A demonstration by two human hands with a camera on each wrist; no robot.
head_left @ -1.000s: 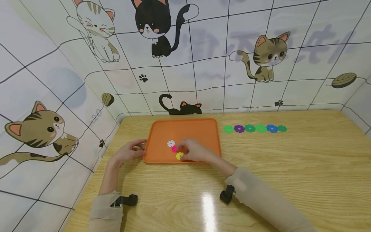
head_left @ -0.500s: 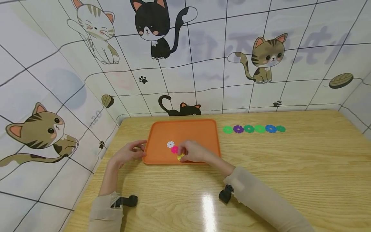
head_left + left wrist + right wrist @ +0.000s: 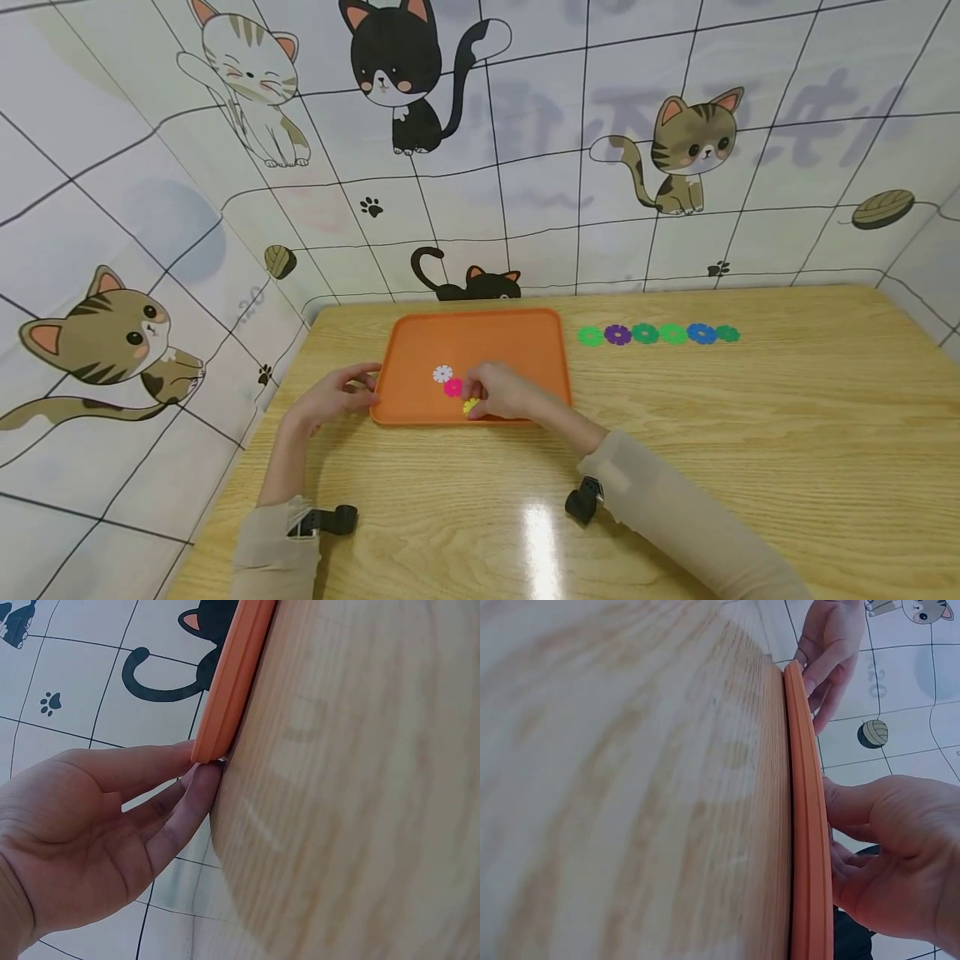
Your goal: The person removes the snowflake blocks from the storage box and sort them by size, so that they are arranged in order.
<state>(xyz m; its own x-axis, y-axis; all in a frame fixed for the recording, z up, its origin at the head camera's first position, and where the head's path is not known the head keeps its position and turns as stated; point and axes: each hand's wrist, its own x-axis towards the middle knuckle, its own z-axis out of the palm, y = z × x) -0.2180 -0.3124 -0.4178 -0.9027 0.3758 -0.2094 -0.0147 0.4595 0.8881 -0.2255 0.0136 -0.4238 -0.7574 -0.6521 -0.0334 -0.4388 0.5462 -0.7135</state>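
Observation:
In the head view my left hand (image 3: 333,398) is at the left edge of an orange tray (image 3: 427,342). The left wrist view shows the thumb and fingers of this left hand (image 3: 97,825) pinching the tray's rim. Over the front of the tray, my right hand (image 3: 501,390) pinches a yellow notched flower-shaped disc (image 3: 470,406), partly covered by the fingers. Left of these fingers lie a pink disc (image 3: 453,387) and a white disc (image 3: 442,373), close together. In the right wrist view the tray wall hides the fingertips of the right hand (image 3: 900,847).
A row of several flower-shaped discs, among them a purple disc (image 3: 618,335) and a blue disc (image 3: 702,333), lies right of the tray on the wooden table (image 3: 712,433). A wall with cat drawings (image 3: 540,183) rises behind the table.
My right hand has shifted slightly right, and the yellow disc with it, now more covered by the fingers. The pink disc shows more. My left hand stays at the tray.

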